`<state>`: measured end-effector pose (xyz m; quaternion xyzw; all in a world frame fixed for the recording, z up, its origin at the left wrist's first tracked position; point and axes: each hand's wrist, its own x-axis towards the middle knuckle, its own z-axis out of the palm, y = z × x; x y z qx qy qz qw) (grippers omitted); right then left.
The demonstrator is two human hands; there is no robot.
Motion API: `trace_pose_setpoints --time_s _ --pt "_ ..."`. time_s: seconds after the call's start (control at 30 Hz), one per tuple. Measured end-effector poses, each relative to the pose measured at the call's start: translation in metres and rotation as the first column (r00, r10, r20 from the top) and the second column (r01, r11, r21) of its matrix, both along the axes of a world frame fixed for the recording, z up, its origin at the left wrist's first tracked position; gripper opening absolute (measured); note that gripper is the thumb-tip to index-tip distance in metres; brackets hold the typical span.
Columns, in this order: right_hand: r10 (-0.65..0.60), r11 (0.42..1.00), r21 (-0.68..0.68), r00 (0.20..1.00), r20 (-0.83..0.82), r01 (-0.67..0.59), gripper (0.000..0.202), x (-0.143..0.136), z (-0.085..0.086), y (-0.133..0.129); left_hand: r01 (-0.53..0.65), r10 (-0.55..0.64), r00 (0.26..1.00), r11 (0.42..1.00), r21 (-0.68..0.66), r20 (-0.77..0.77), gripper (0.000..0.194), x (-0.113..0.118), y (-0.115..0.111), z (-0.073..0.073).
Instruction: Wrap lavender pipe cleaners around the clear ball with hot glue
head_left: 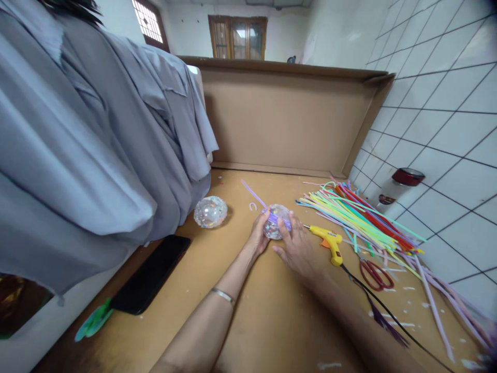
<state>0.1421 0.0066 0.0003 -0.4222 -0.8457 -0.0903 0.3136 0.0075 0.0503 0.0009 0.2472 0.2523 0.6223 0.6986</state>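
Note:
A clear, faceted round bowl (276, 233) with purple strips (274, 218) across its front sits between my hands. My left hand (259, 235) grips the bowl's left side, its thumb near the purple band. One loose purple strip (254, 193) sticks out to the upper left. Over the right side, my right hand (298, 247) presses its fingers on the band, thumb held apart. A second clear round bowl (210, 212) stands to the left, and a small curled pale piece (253, 206) lies between. Just right of my right hand is a yellow glue gun (328, 242).
A pile of coloured strips (357, 215) and red-handled scissors (376, 274) lie at right, with a black cord (384, 308). A black phone (153, 274) is at left. Cardboard (279, 124) stands behind; grey cloth (128, 140) hangs at left. A red-lidded jar (404, 181) stands by the tiles.

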Motion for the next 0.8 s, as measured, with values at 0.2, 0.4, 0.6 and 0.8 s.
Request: trace_pose_setpoints --time_s 0.2,0.4,0.6,0.8 --pt "0.06 0.986 -0.142 0.974 -0.22 -0.093 0.065 -0.002 0.007 -0.004 -0.033 0.033 0.998 0.999 -0.009 0.049 0.043 0.006 -0.004 0.004" --pt "-0.08 0.871 -0.394 0.706 -0.703 -0.294 0.079 -0.001 0.008 -0.002 0.065 -0.06 0.994 0.997 -0.048 0.089 0.042 0.005 -0.005 0.006" --pt "-0.136 0.81 -0.417 0.559 -0.818 -0.413 0.073 -0.004 0.008 0.003 0.081 -0.069 0.986 0.994 -0.074 0.151 0.035 0.007 -0.005 0.006" --pt "-0.183 0.813 -0.41 0.487 -0.854 -0.413 0.064 -0.003 0.009 0.006 0.08 -0.068 0.986 0.994 -0.074 0.151 0.033 0.008 -0.006 0.004"
